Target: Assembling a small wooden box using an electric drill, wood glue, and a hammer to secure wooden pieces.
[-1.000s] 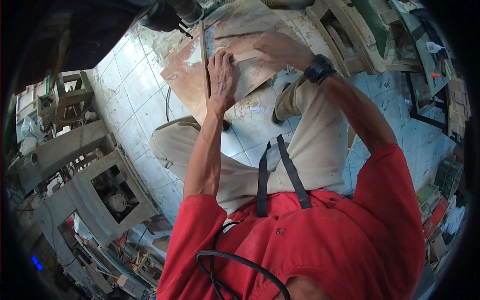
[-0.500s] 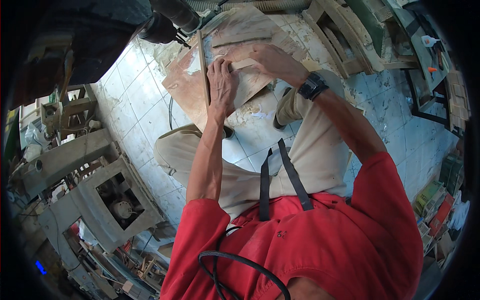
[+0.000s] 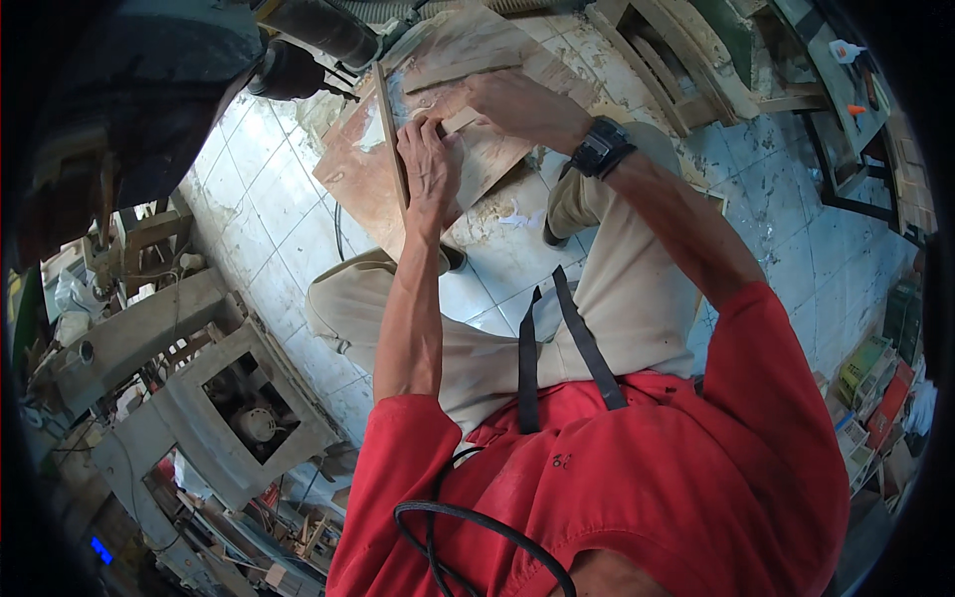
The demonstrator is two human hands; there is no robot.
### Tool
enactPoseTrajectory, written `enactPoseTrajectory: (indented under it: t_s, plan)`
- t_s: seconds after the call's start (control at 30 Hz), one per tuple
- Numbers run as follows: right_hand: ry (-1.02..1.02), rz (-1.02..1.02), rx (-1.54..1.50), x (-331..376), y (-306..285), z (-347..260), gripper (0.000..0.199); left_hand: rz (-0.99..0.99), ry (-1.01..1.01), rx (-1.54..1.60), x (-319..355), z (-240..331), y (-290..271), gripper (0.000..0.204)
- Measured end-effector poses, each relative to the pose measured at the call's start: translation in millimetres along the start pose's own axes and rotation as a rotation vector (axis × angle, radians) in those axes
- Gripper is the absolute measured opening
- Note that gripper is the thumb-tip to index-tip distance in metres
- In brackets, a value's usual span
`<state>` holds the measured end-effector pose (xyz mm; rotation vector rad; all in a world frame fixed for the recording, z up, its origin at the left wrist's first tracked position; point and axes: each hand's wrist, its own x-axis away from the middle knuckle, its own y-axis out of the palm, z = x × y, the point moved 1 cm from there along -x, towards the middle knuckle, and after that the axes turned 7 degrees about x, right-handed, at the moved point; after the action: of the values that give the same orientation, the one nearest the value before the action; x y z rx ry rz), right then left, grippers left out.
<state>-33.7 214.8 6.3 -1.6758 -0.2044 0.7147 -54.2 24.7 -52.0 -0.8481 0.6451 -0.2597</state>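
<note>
A short pale wooden strip (image 3: 460,120) lies slantwise over a stained board (image 3: 343,177) on the floor in front of me. My left hand (image 3: 428,164) is closed on its left end with bent fingers, right beside a long thin wooden batten (image 3: 389,134) that runs along the board. At the strip's other end my right hand (image 3: 522,105) is closed, its fingers curled and the thumb side against the wood. Its fingertips are partly hidden. Beyond my right hand, another wooden strip (image 3: 461,72) rests on the board.
A drill with a bit (image 3: 298,75) hangs at the upper left, close to the board. Dusty machinery (image 3: 234,398) stands on my left. A wooden frame (image 3: 662,65) is at the upper right, and boxes (image 3: 865,368) are stacked at far right. Pale tiles (image 3: 269,214) surround the board.
The view has shifted, so the board and both hands appear slightly farther left and higher. My right hand sits a little farther up relative to the short strip; my left hand keeps its place.
</note>
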Motion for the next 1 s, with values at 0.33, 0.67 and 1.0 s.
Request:
enactPoseTrajectory:
  t_s: [0.33, 0.67, 1.0]
  plan:
    - [0.121, 0.073, -0.049, 19.1, 27.9, 12.6, 0.030, 0.011, -0.214, 0.225, 2.3, 21.9, -20.3, 0.067]
    - [0.107, 0.089, 0.006, 18.7, 35.4, -4.2, 0.014, -0.285, 0.101, -0.130, -16.8, -6.6, -26.6, 0.031]
    - [-0.055, -0.144, -0.120, 3.5, 23.1, 14.7, 0.024, -0.287, 0.267, -0.116, -18.5, -15.6, -25.1, 0.026]
